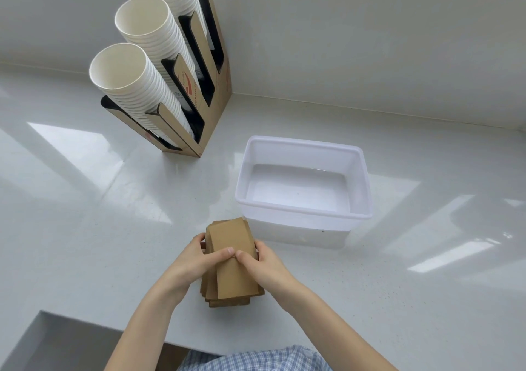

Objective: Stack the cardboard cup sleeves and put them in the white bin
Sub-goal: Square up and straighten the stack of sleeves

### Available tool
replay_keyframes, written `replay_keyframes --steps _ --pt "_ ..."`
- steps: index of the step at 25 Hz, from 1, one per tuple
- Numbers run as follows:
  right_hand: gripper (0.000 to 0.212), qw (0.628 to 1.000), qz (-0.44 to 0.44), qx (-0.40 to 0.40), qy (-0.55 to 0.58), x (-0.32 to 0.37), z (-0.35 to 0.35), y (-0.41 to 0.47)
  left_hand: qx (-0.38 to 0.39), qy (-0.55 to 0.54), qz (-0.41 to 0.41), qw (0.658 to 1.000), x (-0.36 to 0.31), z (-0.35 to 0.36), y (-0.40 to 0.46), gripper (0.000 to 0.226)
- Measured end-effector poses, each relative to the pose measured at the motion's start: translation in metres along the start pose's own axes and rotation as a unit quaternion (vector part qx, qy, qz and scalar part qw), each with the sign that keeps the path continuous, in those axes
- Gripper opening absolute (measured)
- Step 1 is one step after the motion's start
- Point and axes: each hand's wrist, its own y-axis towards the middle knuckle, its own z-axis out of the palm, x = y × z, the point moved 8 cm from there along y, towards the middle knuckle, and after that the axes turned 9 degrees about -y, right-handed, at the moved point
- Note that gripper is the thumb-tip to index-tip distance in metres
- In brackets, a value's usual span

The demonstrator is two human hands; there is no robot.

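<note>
A stack of brown cardboard cup sleeves (231, 278) lies flat on the white counter, slightly fanned at its near end. My left hand (196, 259) grips the stack's left side, thumb on top. On the right side my right hand (262, 261) holds it the same way, and the two thumbs nearly touch over the top sleeve. The white bin (301, 214) stands just beyond and to the right of the stack, open and with nothing inside.
A cardboard cup dispenser (205, 86) with three tall stacks of white paper cups (133, 86) leans at the back left against the wall. The counter's front edge drops off near my body, with a recess (57, 342) at the lower left.
</note>
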Motion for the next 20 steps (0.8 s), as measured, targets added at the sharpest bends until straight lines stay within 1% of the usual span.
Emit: replay_keyframes --steps 3,5,7,10,13,17,20 --pt "0.042 1.000 -0.004 0.009 -0.006 -0.002 0.001 -0.002 0.020 -0.058 -0.008 0.998 0.004 0.006 -0.005 0.091" --pt "0.047 0.999 -0.003 0.016 -0.028 -0.006 0.002 -0.001 0.034 -0.076 -0.015 0.996 0.006 0.010 -0.010 0.082" --pt "0.048 0.999 -0.006 0.021 -0.040 -0.008 0.003 -0.001 0.041 -0.094 -0.012 0.995 0.006 0.015 -0.012 0.079" --pt "0.048 0.998 -0.019 0.028 -0.045 -0.007 0.002 -0.002 0.023 -0.140 -0.004 0.990 0.009 0.017 -0.011 0.078" --pt "0.050 0.998 -0.027 0.040 -0.050 -0.008 0.000 -0.003 0.017 -0.155 -0.004 0.988 0.011 0.023 -0.010 0.069" --pt "0.050 0.996 -0.043 0.040 -0.069 -0.005 -0.002 -0.004 0.005 -0.155 0.010 0.988 0.014 0.025 -0.008 0.075" --pt "0.051 0.995 -0.056 0.030 -0.073 -0.001 -0.004 -0.007 -0.020 -0.173 0.014 0.985 0.017 0.022 -0.010 0.061"
